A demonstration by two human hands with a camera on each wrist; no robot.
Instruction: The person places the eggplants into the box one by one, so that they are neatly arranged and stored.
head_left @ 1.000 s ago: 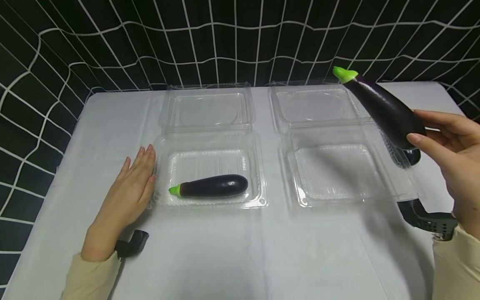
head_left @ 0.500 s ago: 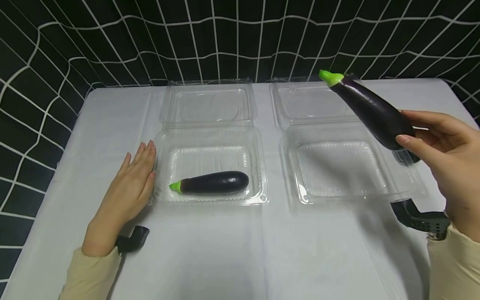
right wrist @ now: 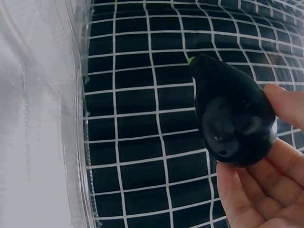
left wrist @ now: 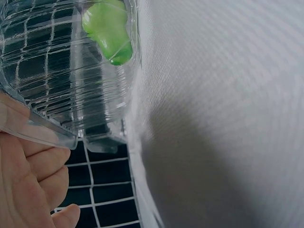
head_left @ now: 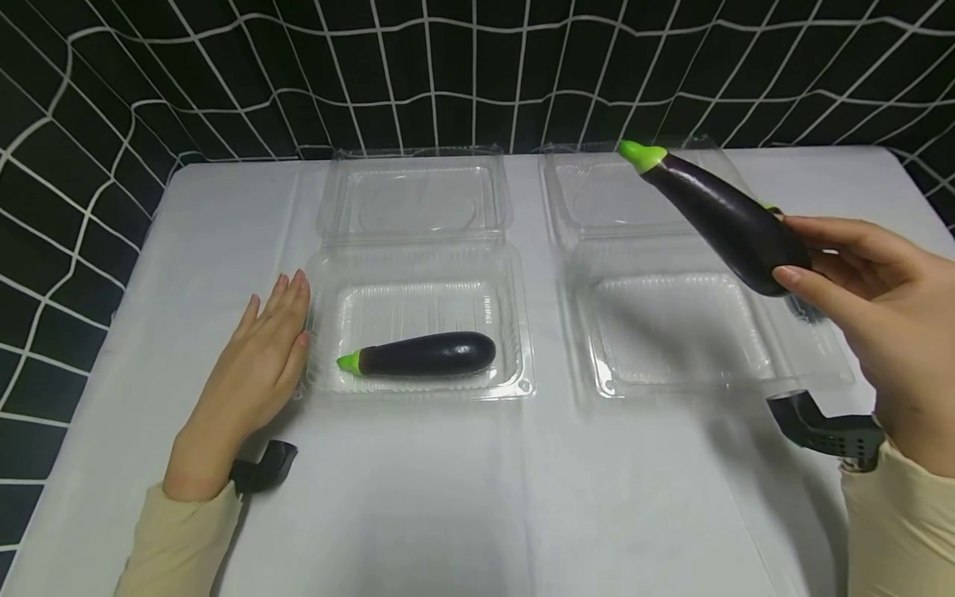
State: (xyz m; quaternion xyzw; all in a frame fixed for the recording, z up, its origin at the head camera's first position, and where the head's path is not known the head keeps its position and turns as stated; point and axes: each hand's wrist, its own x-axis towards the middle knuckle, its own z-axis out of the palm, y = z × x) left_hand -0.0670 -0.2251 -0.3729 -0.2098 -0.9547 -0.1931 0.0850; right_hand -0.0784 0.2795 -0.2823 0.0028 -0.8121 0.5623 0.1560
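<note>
A dark purple eggplant (head_left: 719, 217) with a green cap is held up over the right clear plastic container (head_left: 682, 388). My right hand (head_left: 895, 307) pinches its thick end between thumb and fingers; the right wrist view shows that rounded end (right wrist: 232, 114) close up. The cap points toward the far left. Another eggplant (head_left: 425, 355) lies in the left clear container (head_left: 418, 391), cap to the left. My left hand (head_left: 257, 373) lies with straight fingers along that container's left side. Through its wall, the left wrist view shows the green cap (left wrist: 111, 33).
Both containers' lids (head_left: 414, 199) are folded back toward the far table edge. Behind the right hand, a dark thing with a green bit (head_left: 772, 209) is mostly hidden. A black cloth with a white grid (head_left: 477, 75) rises behind the white table (head_left: 448, 497).
My right hand has moved a little to the left with the eggplant, bringing it further over the right container. The left hand keeps its place beside the left container.
</note>
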